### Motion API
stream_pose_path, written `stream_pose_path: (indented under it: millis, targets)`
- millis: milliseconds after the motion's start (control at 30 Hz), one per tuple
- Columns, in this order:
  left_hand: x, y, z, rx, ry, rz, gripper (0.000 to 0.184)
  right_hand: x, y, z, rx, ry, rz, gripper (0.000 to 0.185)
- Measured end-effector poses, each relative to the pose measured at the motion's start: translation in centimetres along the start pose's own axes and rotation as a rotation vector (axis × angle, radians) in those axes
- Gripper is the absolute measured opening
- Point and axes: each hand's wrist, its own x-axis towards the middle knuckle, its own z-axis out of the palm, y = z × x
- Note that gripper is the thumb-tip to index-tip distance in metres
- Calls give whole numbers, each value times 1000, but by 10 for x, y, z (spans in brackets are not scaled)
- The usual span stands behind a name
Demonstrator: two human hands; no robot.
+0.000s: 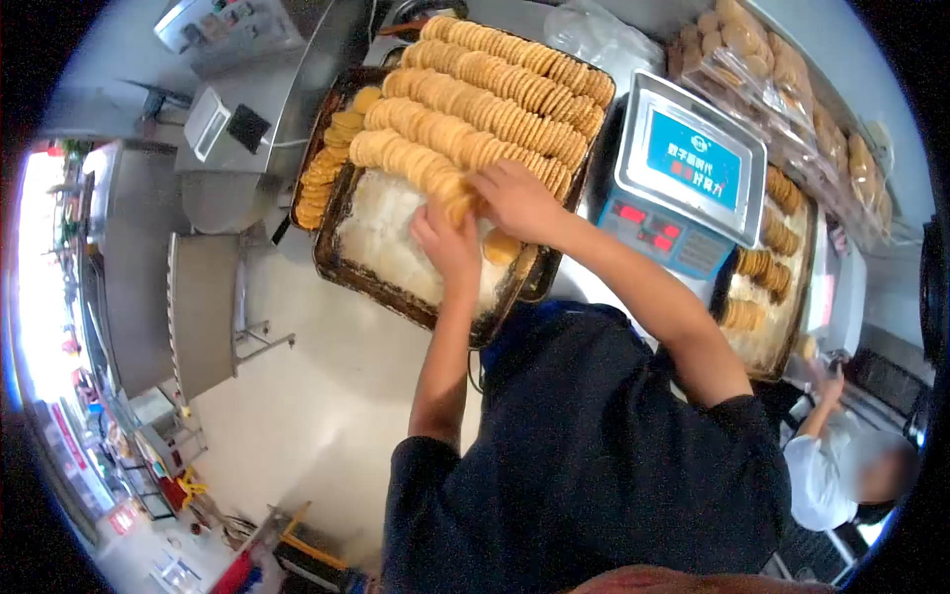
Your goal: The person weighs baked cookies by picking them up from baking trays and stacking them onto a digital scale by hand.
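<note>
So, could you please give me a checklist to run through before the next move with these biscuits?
1. Left hand at the nearest row of round golden biscuits: ok.
2. Right hand at that row: ok.
3. Grip firm: cannot tell, fingers partly hidden.
4. Bare surface showing in the dark-rimmed metal tray: ok.
5. Every biscuit in a row: not ok, one loose round golden biscuit lies apart.

To the right of the right grip (513, 203), white Chinese characters are printed on the blue label (695, 161) of the scale pan (678, 101): the upper line is opened by "数字"; in the lower, partly red line, "好" can be read. Above them a white logo (699, 141) is set. The red digits on the display (630, 214), nearer the grip, are too blurred to be read.
</note>
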Motion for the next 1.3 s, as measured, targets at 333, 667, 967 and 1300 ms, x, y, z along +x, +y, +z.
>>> stream_pose_path:
  millis: [333,667,967,1300]
  targets:
    - [-8,-3,-9,-274,-151,-332,54,-12,7,-14,4,-28,10,33]
    - [17,5,8,-303,-122,-102,45,-18,-3,-8,244,31,143,43]
    - [25,-24,0,-316,-191,-145,45,-21,-32,24,-334,23,250,80]
    - [170,-111,-32,308,-246,405,80,10,-67,28,-358,-156,450,101]
